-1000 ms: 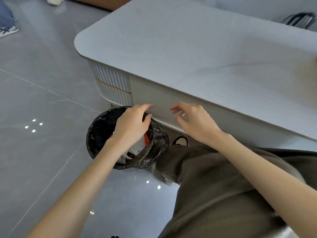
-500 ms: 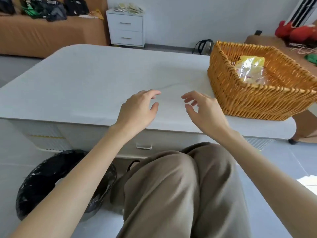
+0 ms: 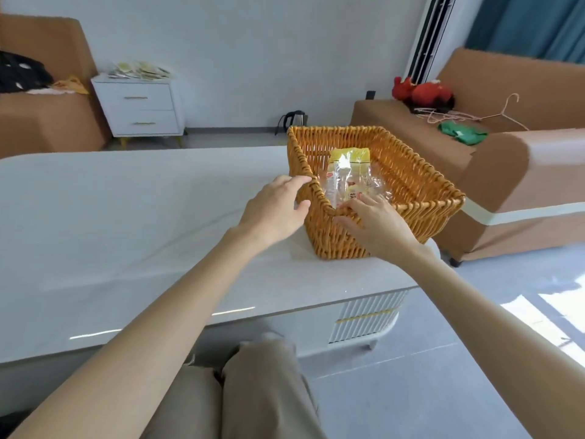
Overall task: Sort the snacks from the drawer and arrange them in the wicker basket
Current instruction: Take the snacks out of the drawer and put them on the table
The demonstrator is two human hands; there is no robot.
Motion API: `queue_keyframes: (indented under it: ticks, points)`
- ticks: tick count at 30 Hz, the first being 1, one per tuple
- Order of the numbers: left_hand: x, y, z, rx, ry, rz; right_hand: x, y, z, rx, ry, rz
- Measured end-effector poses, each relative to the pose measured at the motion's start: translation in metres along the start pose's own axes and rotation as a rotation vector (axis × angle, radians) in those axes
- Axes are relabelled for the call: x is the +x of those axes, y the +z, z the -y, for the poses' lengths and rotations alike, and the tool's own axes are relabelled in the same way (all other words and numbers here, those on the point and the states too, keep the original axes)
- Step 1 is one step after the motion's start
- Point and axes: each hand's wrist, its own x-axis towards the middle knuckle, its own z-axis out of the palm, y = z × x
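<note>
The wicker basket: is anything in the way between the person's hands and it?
Nothing visible. The left hand touches the left rim of the wicker basket, the right hand its near rim, both by the near corner. A snack bag lies inside.

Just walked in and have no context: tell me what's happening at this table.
A seated person has both hands on the near corner of a wicker basket standing at the right end of a pale table. The left hand touches the basket's left wall with fairly straight fingers. The right hand lies over the near rim, thumb outside; whether it grips is unclear. One clear-and-yellow snack packet lies inside.
</note>
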Motion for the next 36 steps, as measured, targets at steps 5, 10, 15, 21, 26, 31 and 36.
queue_keyframes:
  ticks: [5, 10, 15, 21, 26, 31, 36]
  points:
    - [0.024, 0.023, -0.005, -0.057, -0.026, 0.008, -0.008, -0.024, -0.009, 0.12, -0.093, 0.045]
    - [0.047, 0.046, -0.001, -0.091, -0.148, 0.038, -0.007, -0.045, -0.02, 0.231, -0.089, 0.249]
    - [0.08, 0.053, 0.002, -0.104, -0.194, 0.079, 0.041, -0.034, -0.035, 0.088, 0.033, 0.22]
    - [0.101, 0.06, 0.009, -0.148, -0.233, 0.098, 0.109, 0.011, -0.038, 0.242, 0.404, 0.429]
    - [0.104, 0.062, 0.012, -0.149, -0.231, 0.09, 0.123, 0.033, -0.046, 0.03, 0.333, 0.804]
    - [0.103, 0.063, 0.011, -0.161, -0.234, 0.1, 0.119, 0.042, -0.047, -0.005, 0.426, 0.742]
    - [0.103, 0.062, 0.01, -0.083, -0.211, 0.108, 0.101, 0.021, -0.034, -0.147, 0.316, 0.456]
